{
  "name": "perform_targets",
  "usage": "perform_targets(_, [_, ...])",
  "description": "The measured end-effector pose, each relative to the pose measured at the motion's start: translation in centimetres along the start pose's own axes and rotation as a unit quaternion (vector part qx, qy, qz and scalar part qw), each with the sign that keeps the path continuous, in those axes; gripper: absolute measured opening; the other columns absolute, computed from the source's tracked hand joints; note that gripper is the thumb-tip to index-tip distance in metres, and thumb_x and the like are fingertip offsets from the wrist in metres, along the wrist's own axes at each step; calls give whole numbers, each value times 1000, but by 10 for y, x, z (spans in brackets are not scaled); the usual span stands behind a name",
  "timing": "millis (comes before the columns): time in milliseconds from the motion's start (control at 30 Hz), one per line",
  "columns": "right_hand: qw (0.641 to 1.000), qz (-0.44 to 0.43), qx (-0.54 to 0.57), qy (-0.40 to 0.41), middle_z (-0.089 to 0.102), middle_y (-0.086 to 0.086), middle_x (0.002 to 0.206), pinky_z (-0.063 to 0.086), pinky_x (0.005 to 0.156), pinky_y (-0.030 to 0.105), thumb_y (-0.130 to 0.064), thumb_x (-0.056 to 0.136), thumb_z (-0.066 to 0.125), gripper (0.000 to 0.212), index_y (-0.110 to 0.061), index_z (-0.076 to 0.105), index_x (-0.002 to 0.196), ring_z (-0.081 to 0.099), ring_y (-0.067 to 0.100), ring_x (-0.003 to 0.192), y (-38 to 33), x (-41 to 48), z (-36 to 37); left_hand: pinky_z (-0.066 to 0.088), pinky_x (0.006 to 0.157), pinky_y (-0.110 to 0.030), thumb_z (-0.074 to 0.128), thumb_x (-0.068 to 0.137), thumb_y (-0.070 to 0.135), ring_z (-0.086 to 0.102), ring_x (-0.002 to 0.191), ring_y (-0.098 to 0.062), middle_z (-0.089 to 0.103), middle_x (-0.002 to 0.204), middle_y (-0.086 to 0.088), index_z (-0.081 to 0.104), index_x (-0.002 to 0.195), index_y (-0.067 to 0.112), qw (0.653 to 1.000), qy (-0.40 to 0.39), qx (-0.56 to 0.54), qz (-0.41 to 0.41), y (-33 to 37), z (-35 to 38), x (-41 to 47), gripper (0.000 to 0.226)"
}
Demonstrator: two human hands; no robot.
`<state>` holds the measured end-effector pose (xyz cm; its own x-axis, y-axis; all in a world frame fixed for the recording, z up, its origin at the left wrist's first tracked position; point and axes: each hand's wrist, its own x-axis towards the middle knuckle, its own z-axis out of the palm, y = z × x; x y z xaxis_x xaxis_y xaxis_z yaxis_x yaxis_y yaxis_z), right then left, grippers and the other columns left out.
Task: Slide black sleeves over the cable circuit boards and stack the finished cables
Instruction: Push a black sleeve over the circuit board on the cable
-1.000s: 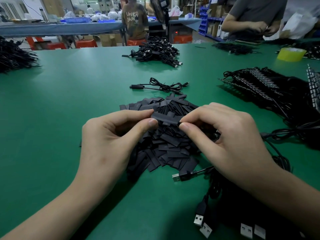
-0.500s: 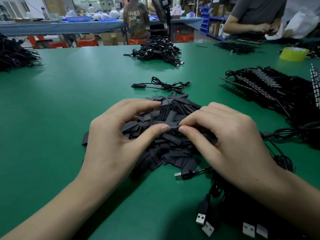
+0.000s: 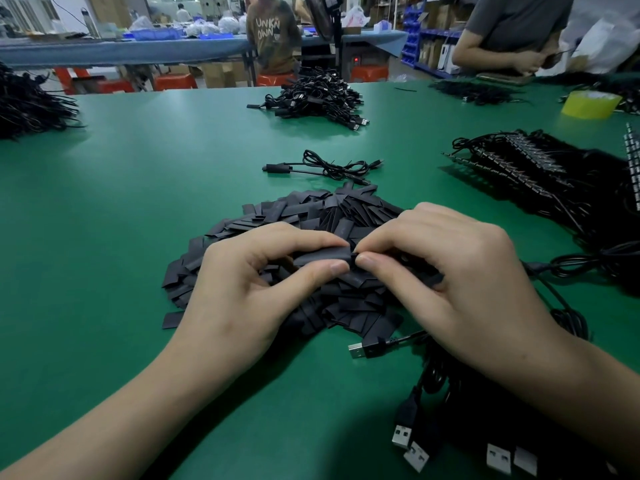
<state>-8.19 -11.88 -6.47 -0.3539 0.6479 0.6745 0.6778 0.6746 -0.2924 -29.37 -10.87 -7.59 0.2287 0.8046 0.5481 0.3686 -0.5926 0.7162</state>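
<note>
— Green workshop table (image 3: pixel 131 202), near centre: what are we gripping?
— Our left hand (image 3: pixel 242 282) pinches one black sleeve (image 3: pixel 322 255) above the sleeve pile (image 3: pixel 329 213); our right hand (image 3: pixel 450 271) pinches at its mouth, board hidden. Best we feed it straight, sleeve held open.

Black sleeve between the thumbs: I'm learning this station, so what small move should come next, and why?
Probably slide the sleeve rightward along the cable. The left hand pinches the sleeve, and the right hand pinches the cable at the sleeve's right mouth, fingertips meeting. The board itself is hidden, so seating looks unfinished.
</note>
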Motion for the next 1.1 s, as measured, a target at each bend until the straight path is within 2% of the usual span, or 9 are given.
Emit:
perform_targets(367, [1000, 12, 17, 0, 67, -10, 82, 48, 71, 39, -28, 95, 67, 10, -21, 73, 91, 59, 16, 80, -1, 0, 1, 46, 85, -11, 74, 84, 32, 70, 95, -2, 74, 97, 17, 75, 101, 35, 999, 12, 17, 30, 3, 2, -1, 17])
perform_targets(533, [1000, 20, 20, -1, 66, -13, 82, 48, 70, 37, -28, 95, 67, 10, -22, 73, 91, 58, 13, 79, -2, -1, 2, 50, 83, -18, 77, 83, 31, 70, 93, -8, 74, 94, 14, 77, 103, 31, 998, 14, 50, 40, 3, 1, -1, 19])
perform_targets(633, [999, 36, 26, 4, 66, -15, 81, 47, 71, 29, -28, 94, 67, 9, -23, 74, 90, 59, 8, 78, -3, 1, 2, 52, 79, -21, 78, 82, 37, 70, 86, -11, 74, 93, 14, 77, 105, 34, 997, 33, 63, 33, 2, 0, 0, 24])
perform_targets(733, [995, 80, 47, 21, 66, -23, 81, 40, 70, 11, -28, 92, 68, 7, -29, 73, 88, 60, -3, 77, -3, 2, -1, 56, 73, -21, 82, 78, 46, 69, 73, -5, 75, 87, 17, 76, 104, 40, 995, 99, 28, -7, 1, -2, 0, 27])
perform_targets(800, [991, 111, 68, 28, 67, -25, 81, 41, 69, 9, -27, 92, 70, 8, -31, 73, 86, 61, -4, 77, -2, 2, -1, 62, 72, -30, 81, 76, 45, 71, 72, -5, 77, 84, 16, 79, 97, 38, 990, 132, -23, -47, 0, -3, 1, 22])
perform_targets(833, [990, 120, 75, 27, 67, -24, 80, 43, 69, 10, -25, 92, 72, 9, -31, 73, 86, 62, -3, 77, -3, 2, -1, 62, 71, -30, 79, 76, 44, 71, 70, -5, 77, 83, 16, 79, 93, 37, 988, 141, -31, -56, 0, -3, 0, 18])
perform_targets(933, [988, 130, 82, 17, 69, -20, 79, 44, 68, 11, -23, 93, 72, 9, -28, 74, 86, 64, 2, 79, -5, 1, 1, 57, 65, -19, 77, 78, 42, 65, 64, 0, 77, 77, 17, 79, 88, 39, 988, 142, -26, -54, 3, 1, -1, 11])
perform_targets(1100, [987, 137, 78, 13, 68, -18, 74, 42, 65, 12, -23, 92, 72, 11, -28, 74, 83, 64, 4, 76, -5, 2, 0, 47, 62, -9, 75, 82, 39, 59, 59, 7, 74, 79, 28, 78, 88, 38, 988, 145, 36, -36, 6, 4, -3, 6])
